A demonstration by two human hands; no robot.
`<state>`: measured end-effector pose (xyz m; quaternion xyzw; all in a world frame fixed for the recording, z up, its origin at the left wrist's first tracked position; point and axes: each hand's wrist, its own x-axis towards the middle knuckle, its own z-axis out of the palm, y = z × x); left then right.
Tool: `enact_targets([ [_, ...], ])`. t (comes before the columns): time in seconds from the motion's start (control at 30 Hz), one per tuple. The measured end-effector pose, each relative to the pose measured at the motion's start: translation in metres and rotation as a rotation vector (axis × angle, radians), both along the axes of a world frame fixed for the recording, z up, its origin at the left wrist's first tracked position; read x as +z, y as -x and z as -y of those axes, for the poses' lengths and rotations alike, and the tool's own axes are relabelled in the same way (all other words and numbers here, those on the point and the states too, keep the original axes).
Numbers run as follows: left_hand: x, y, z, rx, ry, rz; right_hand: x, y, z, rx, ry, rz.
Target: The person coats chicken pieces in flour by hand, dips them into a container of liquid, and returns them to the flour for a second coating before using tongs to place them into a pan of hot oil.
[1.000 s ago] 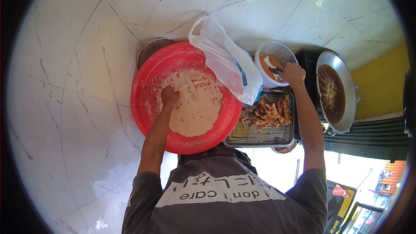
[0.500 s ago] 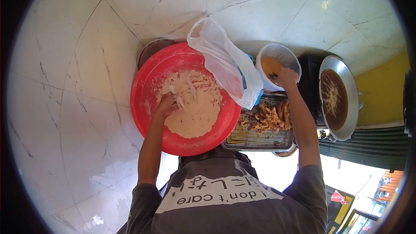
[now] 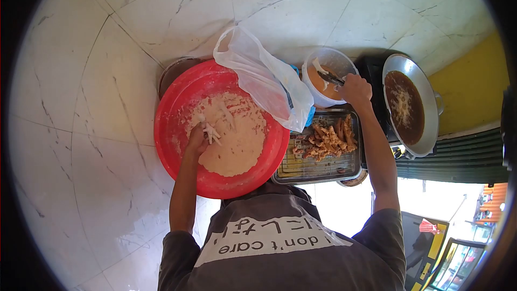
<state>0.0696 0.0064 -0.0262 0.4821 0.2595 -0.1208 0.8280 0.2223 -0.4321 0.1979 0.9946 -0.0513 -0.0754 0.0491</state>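
Note:
My left hand (image 3: 197, 139) is closed around a floured chicken foot (image 3: 211, 133), its pale toes spread over the flour (image 3: 237, 153) in a red basin (image 3: 231, 187). Another coated piece (image 3: 228, 117) lies in the flour just beyond. Over a white bucket (image 3: 322, 99) of orange-brown batter (image 3: 340, 67), my right hand (image 3: 356, 91) grips a pair of dark-handled tongs (image 3: 330, 78). A pale, wet piece (image 3: 320, 66) shows at the tips of the tongs, inside the bucket.
Fried brown pieces (image 3: 331, 140) are heaped on a rack in a metal tray (image 3: 318, 179). A clear plastic bag (image 3: 264, 75) overlaps the basin's edge. At right, a wok (image 3: 431, 124) of bubbling brown oil (image 3: 403, 99) sits by the tiled wall (image 3: 183, 11).
The tongs have come up out of the batter, with a pale piece now showing at their tips. My left hand has turned, so the chicken foot's toes show plainly.

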Motion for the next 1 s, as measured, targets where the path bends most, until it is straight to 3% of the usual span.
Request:
enact_targets([
  [0.13,0.019,0.004,0.01,0.199,0.064,-0.168,0.0,-0.003,0.005,0.017,0.047,-0.043],
  [0.3,0.03,0.015,0.012,0.054,-0.013,-0.022,-0.015,-0.015,-0.003,0.051,0.103,-0.058],
  [0.43,0.044,0.023,0.018,0.066,0.021,0.003,-0.037,-0.031,-0.007,0.083,0.129,-0.126],
  [0.6,0.053,0.028,0.019,-0.014,-0.132,-0.032,-0.049,-0.033,-0.012,0.106,0.152,-0.141],
  [0.77,0.052,0.027,0.017,0.001,-0.131,-0.06,-0.043,-0.027,-0.011,0.084,0.15,-0.131],
  [1.0,0.068,0.021,0.017,-0.083,-0.136,-0.001,0.006,0.006,-0.012,-0.011,0.044,-0.002],
])
